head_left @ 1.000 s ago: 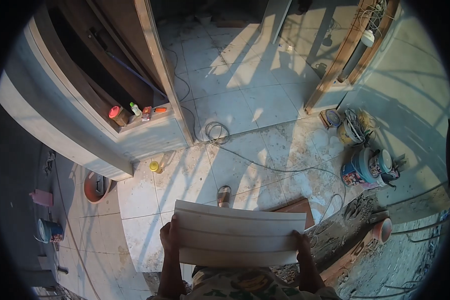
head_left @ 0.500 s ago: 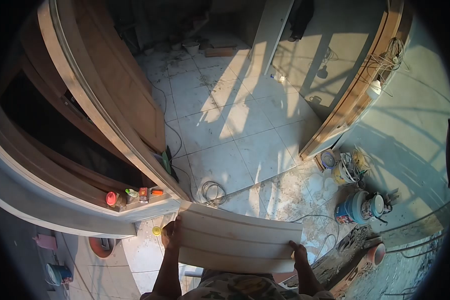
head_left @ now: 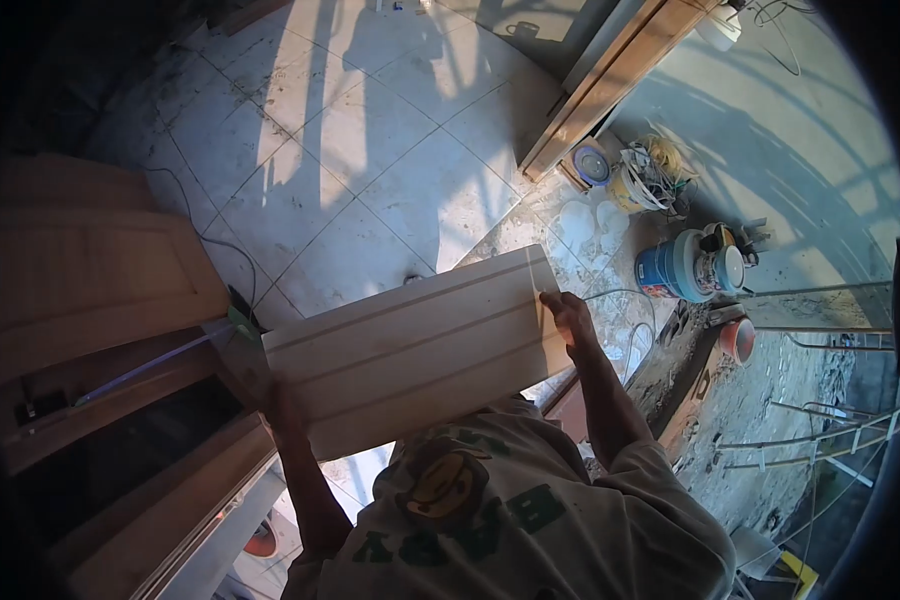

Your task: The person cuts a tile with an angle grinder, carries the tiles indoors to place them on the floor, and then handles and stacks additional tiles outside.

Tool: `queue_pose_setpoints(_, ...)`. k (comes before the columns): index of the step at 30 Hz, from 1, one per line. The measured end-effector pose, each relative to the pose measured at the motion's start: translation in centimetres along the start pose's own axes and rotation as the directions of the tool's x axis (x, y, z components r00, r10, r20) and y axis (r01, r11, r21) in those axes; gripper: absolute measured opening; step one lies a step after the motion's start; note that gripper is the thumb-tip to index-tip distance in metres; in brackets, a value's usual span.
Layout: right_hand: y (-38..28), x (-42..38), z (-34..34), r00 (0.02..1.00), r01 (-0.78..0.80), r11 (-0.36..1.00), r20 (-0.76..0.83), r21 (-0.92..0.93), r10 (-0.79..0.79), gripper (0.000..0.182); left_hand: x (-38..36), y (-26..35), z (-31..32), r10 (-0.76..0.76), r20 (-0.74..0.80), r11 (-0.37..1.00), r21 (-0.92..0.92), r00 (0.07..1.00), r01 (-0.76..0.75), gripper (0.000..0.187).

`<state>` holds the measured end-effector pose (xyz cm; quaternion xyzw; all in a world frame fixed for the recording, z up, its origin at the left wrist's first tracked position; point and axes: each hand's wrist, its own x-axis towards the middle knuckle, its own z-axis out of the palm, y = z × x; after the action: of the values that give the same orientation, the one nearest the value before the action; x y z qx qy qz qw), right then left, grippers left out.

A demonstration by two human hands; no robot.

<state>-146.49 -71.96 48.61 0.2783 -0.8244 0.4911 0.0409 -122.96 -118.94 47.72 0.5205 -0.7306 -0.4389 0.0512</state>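
A pale wooden panel (head_left: 420,345) with long parallel grooves is held across the front of my body, tilted so that its right end sits higher in view. At its left end my left hand (head_left: 282,408) grips the edge, its fingers partly in shadow. My right hand (head_left: 570,322) is closed around the right end, thumb on the top face. Beyond the left end stands a wooden door (head_left: 100,260), with a green object (head_left: 242,320) close to its edge.
Light floor tiles (head_left: 360,180), dusty and sunlit, stretch ahead past a wooden door frame (head_left: 620,85). To the right are a blue bucket (head_left: 670,268), a bucket of cables (head_left: 630,188) and an orange pot (head_left: 738,340). A grey cable (head_left: 235,245) runs along the floor at left.
My view has turned and my body has swung to the right, with the panel still in both hands. The panel's right end has risen in view and its left end is nearer the door.
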Motion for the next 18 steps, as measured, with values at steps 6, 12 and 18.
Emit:
queue_pose_setpoints(6, 2.2, 23.0, 4.2, 0.505, -0.615, 0.575, 0.292, -0.540, 0.813, 0.058, 11.1, 8.7, -0.8, -0.207, 0.031, 0.959, 0.203, 0.978, 0.197, 0.056)
queue_pose_setpoints(12, 6.6, 41.8, 11.4, 0.597, -0.227, 0.755, 0.524, -0.615, 0.607, 0.030, 20.2, 19.2, 0.3, -0.050, 0.226, 0.863, 0.501, 0.973, -0.072, 0.070)
queue_pose_setpoints(18, 7.2, 59.4, 19.3, 0.512, -0.067, 0.736, 0.610, -0.674, 0.605, 0.028, 34.8, 20.9, 3.2, -0.163, 0.322, 0.901, 0.435, 0.933, 0.008, 0.073)
